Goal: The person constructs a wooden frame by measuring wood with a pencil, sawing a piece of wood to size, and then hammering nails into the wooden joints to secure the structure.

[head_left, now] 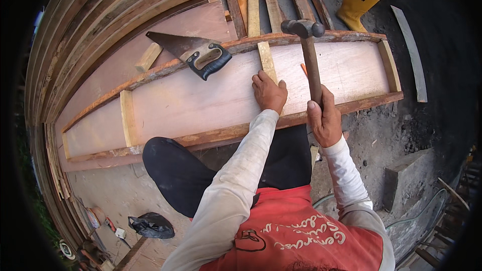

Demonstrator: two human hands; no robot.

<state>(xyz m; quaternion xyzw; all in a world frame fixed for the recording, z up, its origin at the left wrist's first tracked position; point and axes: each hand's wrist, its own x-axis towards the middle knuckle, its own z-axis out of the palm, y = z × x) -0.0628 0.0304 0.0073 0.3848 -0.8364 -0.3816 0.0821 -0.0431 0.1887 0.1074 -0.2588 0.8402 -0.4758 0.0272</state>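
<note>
My right hand [325, 118] is closed round the wooden handle of a hammer [313, 65], its metal head raised over the far rail of a long wooden frame [211, 135]. A pale plywood sheet [201, 103] backs the frame. My left hand [270, 93] grips a short wooden crosspiece [267, 60] that spans between the two rails; the fingers curl over it, and its near end is partly hidden by the hand. A hand saw [193, 52] with a black handle lies across the far rail. Beside the hammer handle, a small orange stick [304, 69] rests on the plywood.
Stacked planks [115, 15] curve along the left, and loose wooden strips [253, 5] lie beyond the frame. Another person's yellow boot [357, 5] stands at the far right. A concrete block [406, 178], a hose [416, 216] and a black plastic bag [151, 225] are on the ground.
</note>
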